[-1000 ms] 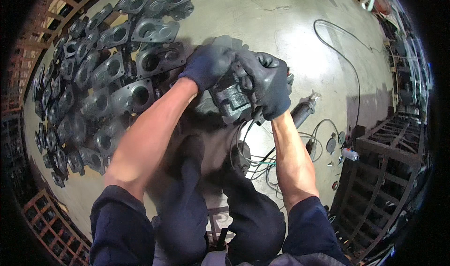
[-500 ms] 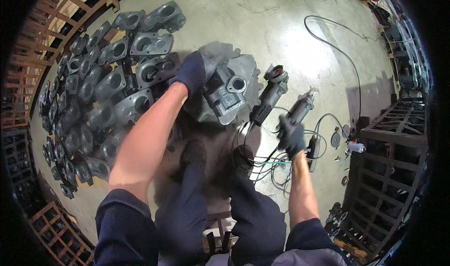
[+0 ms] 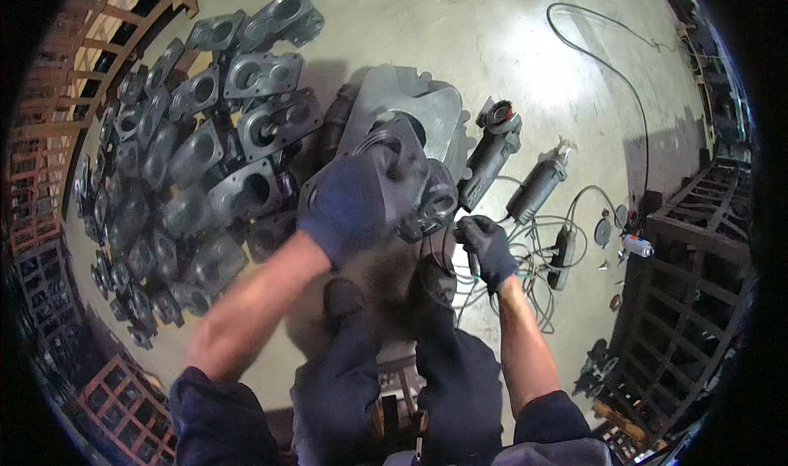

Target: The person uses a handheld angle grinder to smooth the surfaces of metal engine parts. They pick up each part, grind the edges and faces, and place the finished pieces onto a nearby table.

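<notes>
My left hand, in a dark blue glove, grips the near left side of a dark cast-metal housing. Round openings show in the housing, which is tilted against a larger flat grey casting. My gloved right hand is closed just right of the housing, above a tangle of cables. A thin dark piece seems to stick out below its fingers, too hidden to name. Beyond that hand, two angle grinders lie side by side, a black grinder and a grey-black grinder.
Many similar castings crowd the floor at left. Looped cables, a power strip, grinding discs and a spray can lie at right. Metal lattice crates stand at the right, others at the left edge.
My right hand has let go of the grey-black grinder, which now lies on the floor, and moved left. My left hand has come nearer with the housing, which has turned.
</notes>
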{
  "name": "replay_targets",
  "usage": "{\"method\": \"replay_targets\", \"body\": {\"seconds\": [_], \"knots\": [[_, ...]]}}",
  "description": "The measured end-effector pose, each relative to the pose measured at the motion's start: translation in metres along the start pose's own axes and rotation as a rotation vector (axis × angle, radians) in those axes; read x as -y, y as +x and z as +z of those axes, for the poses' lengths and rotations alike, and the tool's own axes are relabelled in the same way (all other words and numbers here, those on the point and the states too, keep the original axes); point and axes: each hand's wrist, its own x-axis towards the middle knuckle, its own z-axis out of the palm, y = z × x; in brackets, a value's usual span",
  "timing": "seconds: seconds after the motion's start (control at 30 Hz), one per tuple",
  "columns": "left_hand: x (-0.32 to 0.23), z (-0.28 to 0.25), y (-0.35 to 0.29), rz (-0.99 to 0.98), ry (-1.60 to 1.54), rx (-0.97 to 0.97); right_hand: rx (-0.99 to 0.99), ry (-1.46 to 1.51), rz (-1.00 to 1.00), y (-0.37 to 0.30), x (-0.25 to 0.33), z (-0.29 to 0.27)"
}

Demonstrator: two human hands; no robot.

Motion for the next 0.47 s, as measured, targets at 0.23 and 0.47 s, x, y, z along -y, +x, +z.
{"method": "replay_targets", "body": {"seconds": [0.23, 0.47], "knots": [[-0.088, -0.071, -0.115, -0.205, -0.646, -0.047, 0.413, -0.049, -0.468, -0.102, 0.122, 0.061], [-0.203, -0.183, -0.244, -0.167, -0.403, -0.144, 0.735, 0.79, 0.151, -0.251, 0.274, 0.087]]}}
